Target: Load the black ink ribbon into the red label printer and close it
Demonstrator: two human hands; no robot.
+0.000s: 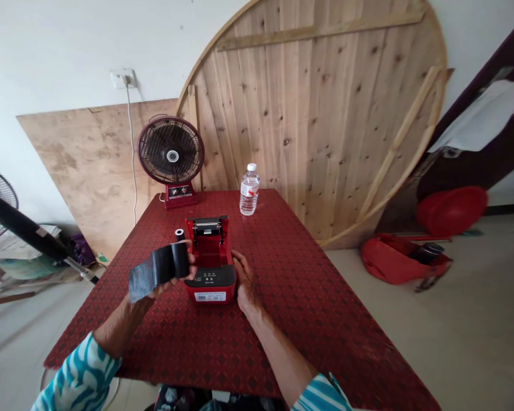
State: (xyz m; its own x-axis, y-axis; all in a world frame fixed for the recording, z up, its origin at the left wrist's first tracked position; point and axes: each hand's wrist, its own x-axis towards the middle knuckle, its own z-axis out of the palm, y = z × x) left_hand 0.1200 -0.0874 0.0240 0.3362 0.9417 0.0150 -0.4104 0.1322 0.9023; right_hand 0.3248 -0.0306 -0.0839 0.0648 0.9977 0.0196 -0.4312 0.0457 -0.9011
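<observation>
Fingers (191, 258) grip black ribbon (158, 269) — label (209, 296) seems unreadable.

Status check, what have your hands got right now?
Left hand holding black ink ribbon. Right hand resting on open red printer. Plastic water bottle standing beyond printer.

A table (308, 297) under a red diamond-patterned cloth stood at the centre of the frame. A red desk fan (171, 151) stood at its far edge, upper left, with a clear water bottle (249, 191) to the right. Nearer, a red portable printer (209, 285) sat with its lid open.
</observation>
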